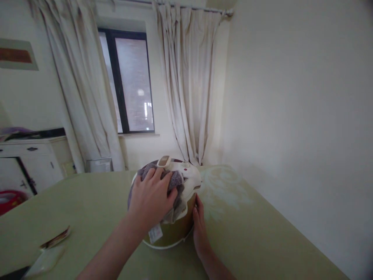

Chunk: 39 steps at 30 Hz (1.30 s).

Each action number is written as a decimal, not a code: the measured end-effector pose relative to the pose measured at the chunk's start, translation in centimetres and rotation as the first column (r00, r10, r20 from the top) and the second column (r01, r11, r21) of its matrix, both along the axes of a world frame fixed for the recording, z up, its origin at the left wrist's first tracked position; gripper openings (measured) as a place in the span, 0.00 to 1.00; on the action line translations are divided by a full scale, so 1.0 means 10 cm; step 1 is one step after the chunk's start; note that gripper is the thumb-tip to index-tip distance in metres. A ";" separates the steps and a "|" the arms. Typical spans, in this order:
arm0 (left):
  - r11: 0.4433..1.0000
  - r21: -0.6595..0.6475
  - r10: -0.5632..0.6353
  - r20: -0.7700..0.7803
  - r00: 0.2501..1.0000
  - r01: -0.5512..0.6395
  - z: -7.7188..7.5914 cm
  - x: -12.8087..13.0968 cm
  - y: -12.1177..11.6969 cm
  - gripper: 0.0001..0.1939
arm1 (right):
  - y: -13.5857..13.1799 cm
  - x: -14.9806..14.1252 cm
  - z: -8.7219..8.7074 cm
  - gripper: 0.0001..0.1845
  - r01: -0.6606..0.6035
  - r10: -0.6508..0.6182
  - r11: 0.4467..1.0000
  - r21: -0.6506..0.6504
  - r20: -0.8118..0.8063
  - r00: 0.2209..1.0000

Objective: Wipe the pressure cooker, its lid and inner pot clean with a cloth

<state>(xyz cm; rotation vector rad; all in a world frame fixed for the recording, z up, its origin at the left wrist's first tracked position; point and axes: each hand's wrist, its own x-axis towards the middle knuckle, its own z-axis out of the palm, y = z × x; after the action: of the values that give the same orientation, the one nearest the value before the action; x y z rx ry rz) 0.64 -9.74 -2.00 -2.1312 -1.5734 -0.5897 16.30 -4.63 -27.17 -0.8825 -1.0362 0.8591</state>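
A rice cooker point(178, 232) with a white lid and a gold body stands on the green table. My left hand point(154, 194) presses a grey-purple cloth point(175, 182) onto the lid, its fingers curled over the bunched fabric. Part of the cloth hangs down the front, above a white tag point(155, 233). My right hand point(199, 223) lies along the cooker's right side, fingers stretched out against the body. The lid's left part is hidden under the cloth and my left hand.
On the table point(99, 202), at the lower left, lie a small flat packet point(55, 238) and a pale wrapper-like item point(46, 259). A plain wall point(297, 116) runs along the right edge. Behind are curtains point(189, 77), a window point(134, 81) and a white cabinet point(40, 159).
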 end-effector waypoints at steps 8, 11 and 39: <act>0.996 -0.081 0.040 0.082 0.996 -0.034 0.07 -0.32 0.15 0.17 | -0.04 0.04 0.03 0.35 -0.027 0.027 1.000 -0.006 0.000 1.000; 0.980 -0.177 0.114 0.140 0.984 -0.088 0.11 -0.61 0.25 0.19 | -0.04 0.03 0.05 0.36 -0.031 0.031 0.999 -0.009 -0.002 1.000; 0.978 -0.203 -0.063 -0.121 0.991 0.038 0.46 0.92 0.86 0.23 | -0.06 0.08 0.10 0.35 -0.026 0.026 1.000 0.001 -0.009 1.000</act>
<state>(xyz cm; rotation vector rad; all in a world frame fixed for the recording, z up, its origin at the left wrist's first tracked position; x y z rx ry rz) 9.88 -1.15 2.55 -2.3117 -1.5700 -0.3149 17.08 -5.20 -26.16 -0.8655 -1.0421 0.8834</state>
